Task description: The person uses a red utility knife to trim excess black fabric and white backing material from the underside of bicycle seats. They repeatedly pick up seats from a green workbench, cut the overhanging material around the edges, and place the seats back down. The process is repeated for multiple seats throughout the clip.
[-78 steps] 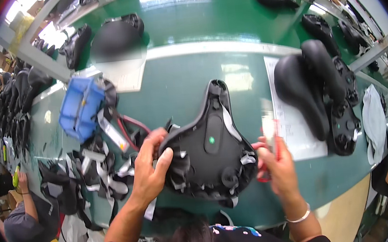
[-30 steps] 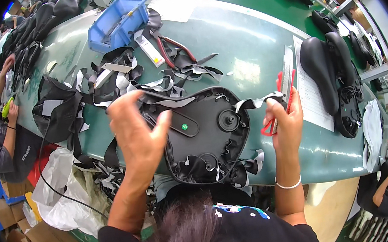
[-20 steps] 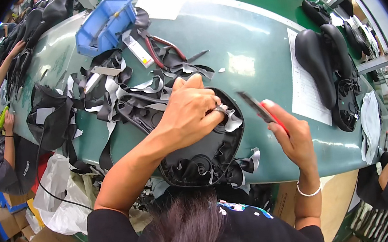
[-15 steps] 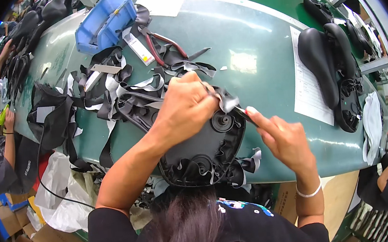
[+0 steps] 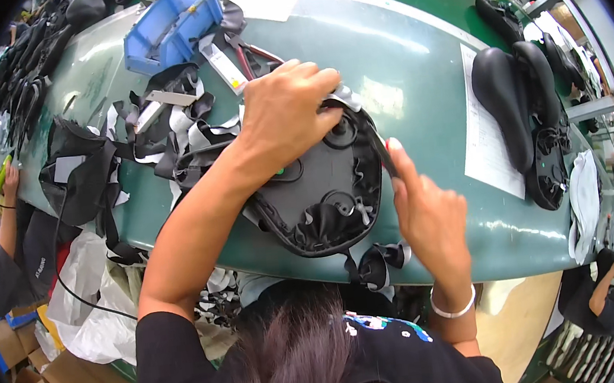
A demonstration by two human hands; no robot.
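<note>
Scraps lay leftmost. Left hand clenched a grey-black strip over the upturned saddle, near the table's front edge. Knife stood at its rim, grasped by right hand.

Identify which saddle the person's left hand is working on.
The upturned saddle directly before the person: the left hand grips its loose flap. The saddles by the paper, at right, touch neither hand.
</note>
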